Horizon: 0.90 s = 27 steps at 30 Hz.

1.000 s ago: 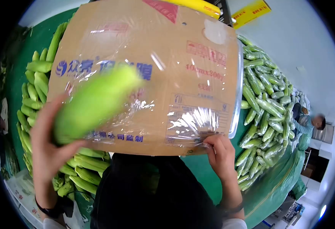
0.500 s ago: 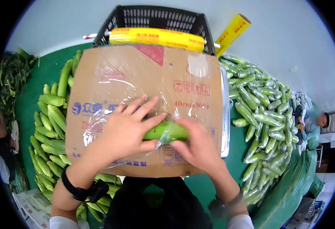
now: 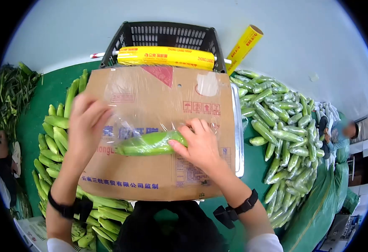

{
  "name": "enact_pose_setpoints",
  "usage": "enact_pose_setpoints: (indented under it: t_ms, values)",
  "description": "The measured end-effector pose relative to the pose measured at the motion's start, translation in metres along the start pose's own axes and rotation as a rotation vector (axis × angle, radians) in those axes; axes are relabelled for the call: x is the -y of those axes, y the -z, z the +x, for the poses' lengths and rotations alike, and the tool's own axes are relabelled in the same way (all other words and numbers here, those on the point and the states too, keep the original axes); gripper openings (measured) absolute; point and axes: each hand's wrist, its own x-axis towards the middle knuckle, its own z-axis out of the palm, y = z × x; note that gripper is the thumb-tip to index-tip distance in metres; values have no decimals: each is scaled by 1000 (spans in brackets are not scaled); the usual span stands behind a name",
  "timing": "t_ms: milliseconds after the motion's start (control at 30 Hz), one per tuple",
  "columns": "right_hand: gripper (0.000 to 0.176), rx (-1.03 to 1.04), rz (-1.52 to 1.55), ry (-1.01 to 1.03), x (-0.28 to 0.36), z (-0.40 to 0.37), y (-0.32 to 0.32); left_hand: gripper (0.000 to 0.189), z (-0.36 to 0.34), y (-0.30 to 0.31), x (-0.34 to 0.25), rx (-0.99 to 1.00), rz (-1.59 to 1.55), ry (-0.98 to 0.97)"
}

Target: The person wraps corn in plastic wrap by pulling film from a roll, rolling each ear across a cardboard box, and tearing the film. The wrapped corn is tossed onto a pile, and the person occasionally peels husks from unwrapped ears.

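An ear of corn in its green husk (image 3: 150, 143) lies crosswise on a cardboard sheet (image 3: 129, 168), partly covered in clear cling film. My right hand (image 3: 198, 143) is closed around the corn's right end, thumb toward me and fingers over the far side. To the upper left, my left hand (image 3: 87, 122) is raised off the cardboard, slightly blurred, with its fingers pinched together on the cling film (image 3: 121, 119), which stretches from there toward the corn. A yellow-labelled film roll (image 3: 165, 56) sits on a rod beyond the cardboard, and film runs from it over the board.
A black crate (image 3: 167, 35) stands behind the roll, with a yellow tube (image 3: 245, 46) leaning beside it. Unwrapped corn (image 3: 58, 138) is heaped on the left, film-wrapped corn (image 3: 291, 134) on the right. Another person (image 3: 339, 136) is at the far right, near green sacks (image 3: 318, 210).
My left hand has left the corn and moved up and left with film. The corn now shows more of its length, farther left. My right hand has shifted slightly left and up.
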Motion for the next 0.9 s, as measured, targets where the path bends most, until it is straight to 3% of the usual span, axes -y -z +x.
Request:
enact_pose_setpoints:
  t_ms: [67,133,200,267,333,367,467,500,600,633,700,800,900]
  values:
    - [35,24,6,12,0,3,2,7,25,-41,-5,285,-311,49]
    - [35,38,-13,29,-1,6,4,13,19,-84,-19,619,-182,-171]
    - [31,95,-39,-77,-2,2,6,19,8,-87,-44,650,-35,-157]
    - [29,281,-17,-230,7,-6,12,38,20,-30,-91,1155,-163,199]
    - [27,593,43,-393,29,-2,32,61,-53,-28,-94,744,-261,-81]
    - [26,806,72,-430,35,5,39,71,-60,-21,-98,915,-323,35]
    - [29,317,174,-315,29,-5,30,75,-52,-39,-92,693,-53,-63]
    - [29,191,129,-130,23,-4,28,72,-44,-53,-83,610,5,-25]
    - [42,171,96,179,20,4,21,62,4,-98,-31,312,102,3]
    - [57,205,43,155,22,9,20,64,20,-105,-19,334,111,-113]
    - [65,233,-35,192,10,26,7,71,53,-112,1,371,139,-341]
    - [68,350,-84,192,-7,65,-1,65,89,-114,9,817,140,-180]
    - [61,488,-118,187,-16,82,-13,65,97,-111,13,952,144,-139]
